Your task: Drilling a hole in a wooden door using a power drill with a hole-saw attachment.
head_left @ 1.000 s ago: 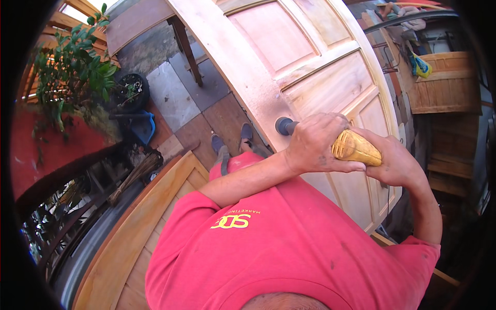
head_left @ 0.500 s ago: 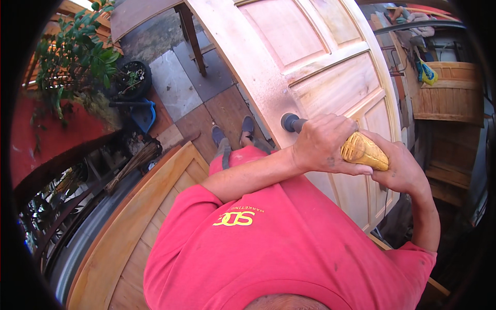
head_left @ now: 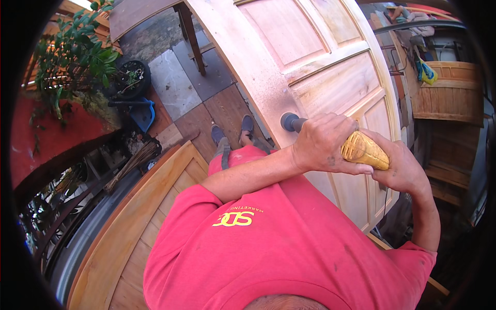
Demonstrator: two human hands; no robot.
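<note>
My left hand (head_left: 323,144) wraps closed over the front of a yellow power sander (head_left: 364,151) with a dark neck. Behind it, my right hand (head_left: 402,164) grips the rear of the same tool, its fingers partly hidden. The round dark pad (head_left: 288,122) at the tool's tip rests against the edge frame of a pale wooden panel door (head_left: 268,93). Brownish dust or a darkened patch (head_left: 274,89) marks the wood just above the pad. Raised frames surround the door's recessed panels (head_left: 336,80).
Another wooden door (head_left: 121,248) lies at my left side. Beyond it are a blue dustpan (head_left: 143,116), a stick broom (head_left: 135,164) and a potted plant (head_left: 133,78). A brown table (head_left: 139,15) stands at the far left. Wooden furniture (head_left: 448,90) is at the right.
</note>
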